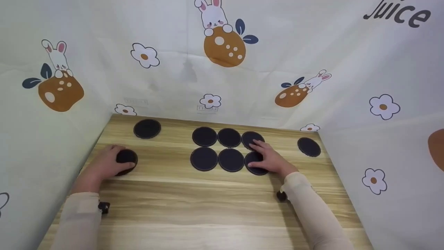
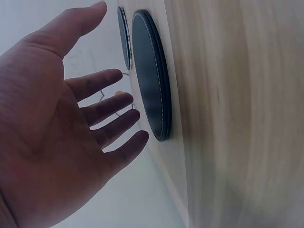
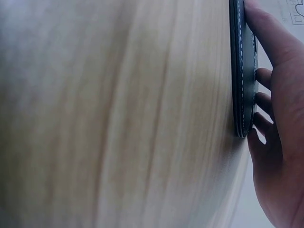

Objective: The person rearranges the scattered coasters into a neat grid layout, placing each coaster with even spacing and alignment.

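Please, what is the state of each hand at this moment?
Left hand: open, above a black disc.
Right hand: open, spread over two black discs.

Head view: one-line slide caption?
Left hand over one black disc, right hand over the right end of a two-row group of six, on a wooden table.

There's room between left and middle discs point(image 1: 204, 159) — the printed curtain point(image 1: 166, 86) blocks behind.

Soft, even light where I stand. Pale sheen on tabletop point(image 1: 194, 211) at six o'clock; faint shadow by the right sleeve point(image 1: 310, 208), toward five. Wrist views dimmer: both hands point(image 2: 61, 123) shaded, tabletop grain blurred.
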Demonstrator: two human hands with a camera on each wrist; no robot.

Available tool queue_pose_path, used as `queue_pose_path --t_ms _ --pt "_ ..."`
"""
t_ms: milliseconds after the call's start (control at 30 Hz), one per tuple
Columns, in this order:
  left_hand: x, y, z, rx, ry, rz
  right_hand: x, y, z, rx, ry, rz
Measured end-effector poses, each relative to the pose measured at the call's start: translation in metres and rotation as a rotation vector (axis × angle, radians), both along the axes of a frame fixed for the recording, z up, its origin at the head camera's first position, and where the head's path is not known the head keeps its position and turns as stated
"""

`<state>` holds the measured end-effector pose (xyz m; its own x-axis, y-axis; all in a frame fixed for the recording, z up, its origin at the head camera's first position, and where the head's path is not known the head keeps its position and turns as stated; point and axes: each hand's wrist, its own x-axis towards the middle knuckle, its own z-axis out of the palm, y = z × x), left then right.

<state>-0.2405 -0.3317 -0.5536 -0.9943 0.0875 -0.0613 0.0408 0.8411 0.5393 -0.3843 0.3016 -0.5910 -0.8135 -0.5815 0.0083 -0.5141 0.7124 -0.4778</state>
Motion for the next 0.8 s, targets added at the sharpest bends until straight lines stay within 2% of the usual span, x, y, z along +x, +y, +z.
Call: queue_pose_path --t_ms 133,500,600,800 --pt "-0.001 -0.004 -0.002 0.008 -0.021 0.003 0.001 -0.001 0.000 -0.011 0.003 0.004" --pt "0.000 -0.005 -0.006 -0.005 -0.001 -0.002 0.002 -0.002 0.002 -0.017 -0.003 0.003" --pt "0.001 -0.006 -0.007 -0.010 -0.014 0.008 0.003 -0.002 0.002 -0.014 -0.012 0.000" --pt "0.001 -0.009 -0.016 -0.032 -0.039 0.004 0.001 -0.001 0.002 -0.016 -0.018 -0.005"
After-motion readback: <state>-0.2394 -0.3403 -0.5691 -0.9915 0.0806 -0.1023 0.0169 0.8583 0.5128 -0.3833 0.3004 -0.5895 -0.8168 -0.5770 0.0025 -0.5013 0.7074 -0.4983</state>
